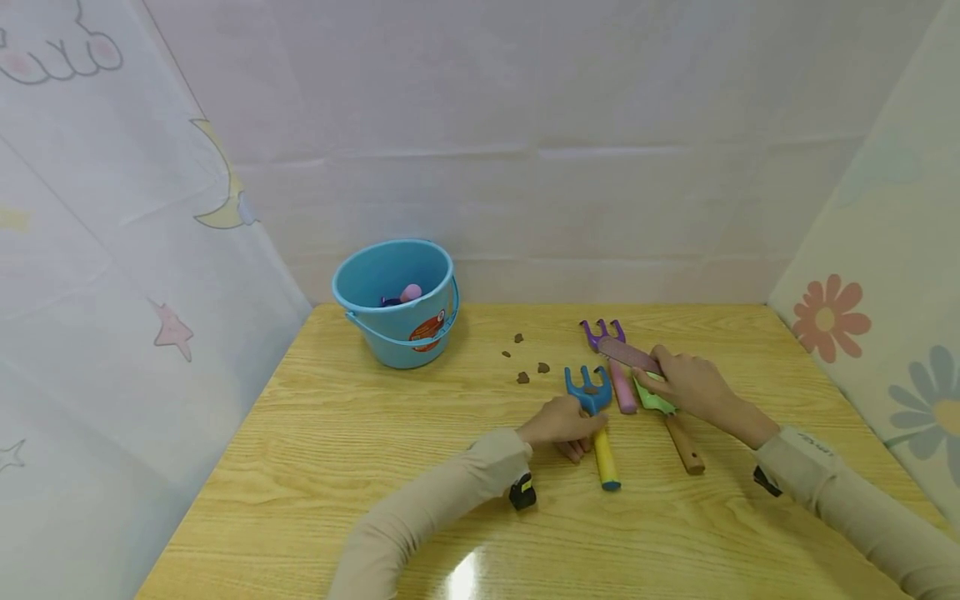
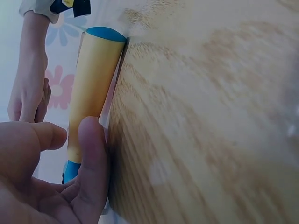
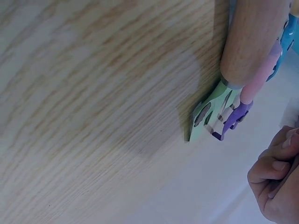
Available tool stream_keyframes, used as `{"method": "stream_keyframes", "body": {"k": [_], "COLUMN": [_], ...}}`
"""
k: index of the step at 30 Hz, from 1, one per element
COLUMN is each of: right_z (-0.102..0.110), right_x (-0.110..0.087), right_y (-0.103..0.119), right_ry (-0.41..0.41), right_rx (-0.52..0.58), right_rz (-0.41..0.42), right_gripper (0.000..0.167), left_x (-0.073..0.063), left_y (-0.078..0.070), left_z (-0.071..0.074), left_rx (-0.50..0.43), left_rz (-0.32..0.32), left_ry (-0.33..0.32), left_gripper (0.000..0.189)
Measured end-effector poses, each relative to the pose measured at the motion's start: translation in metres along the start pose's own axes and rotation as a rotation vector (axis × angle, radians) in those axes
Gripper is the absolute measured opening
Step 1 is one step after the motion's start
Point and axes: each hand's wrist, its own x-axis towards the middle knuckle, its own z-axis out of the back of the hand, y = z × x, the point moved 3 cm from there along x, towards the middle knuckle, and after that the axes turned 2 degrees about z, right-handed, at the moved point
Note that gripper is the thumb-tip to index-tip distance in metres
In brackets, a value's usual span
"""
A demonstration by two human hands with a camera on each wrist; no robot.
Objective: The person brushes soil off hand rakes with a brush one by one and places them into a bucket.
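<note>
In the head view my left hand [image 1: 562,425] grips the neck of a hand rake with blue tines [image 1: 588,393] and a yellow handle [image 1: 607,462]. The left wrist view has that handle [image 2: 93,79] between thumb and finger, its blue end near the tabletop. My right hand [image 1: 693,383] holds a flat, oblong, brownish-pink brush-like thing [image 1: 628,355] over the tools; its exact kind I cannot tell. Beneath lie a purple rake [image 1: 606,333] with a pink handle [image 1: 622,387] and a green shovel [image 1: 652,396] with a wooden handle [image 1: 686,446]. Brown specks stick to the shovel and blue rake.
A light blue bucket [image 1: 401,333] stands at the back left, a pink-ended tool [image 1: 410,292] inside. Several brown crumbs [image 1: 522,377] lie on the wooden table [image 1: 337,467] between bucket and rakes. Printed cloth walls [image 1: 570,208] enclose the back and sides.
</note>
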Motion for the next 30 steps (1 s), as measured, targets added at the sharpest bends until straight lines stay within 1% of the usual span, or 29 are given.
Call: {"method": "stream_keyframes", "body": {"k": [5,14,19,23,30], "right_z": [-0.0008,-0.0014,-0.0022,-0.0028,-0.003], "right_x": [-0.0005,-0.0005,-0.0004,0.0001,-0.0001], "right_y": [0.0001,-0.0002,-0.0012,-0.0019,-0.0003], "right_ry": [-0.009,-0.023,-0.021,-0.02,-0.03], "right_rx": [-0.004,-0.001,-0.001,0.005,0.012], "right_rz": [0.003,0.013,0.017,0.021,0.032], "right_gripper": [0.035,0.033,0.034,0.035,0.033], "left_x": [0.0029,0.0066,0.0071,0.0071,0.0076], "left_y": [-0.0008,0.0006,0.0004,0.0004,0.0006], "left_z": [-0.0024,-0.0042,-0.0039,-0.003,-0.0006], "left_rx": [0.041,0.057,0.048,0.043,0.001], "left_rz": [0.03,0.043,0.057,0.053,0.064], "left_ry": [-0.021,-0.031,-0.031,-0.029,-0.035], "left_gripper": [0.05,0.048,0.047,0.045,0.041]}}
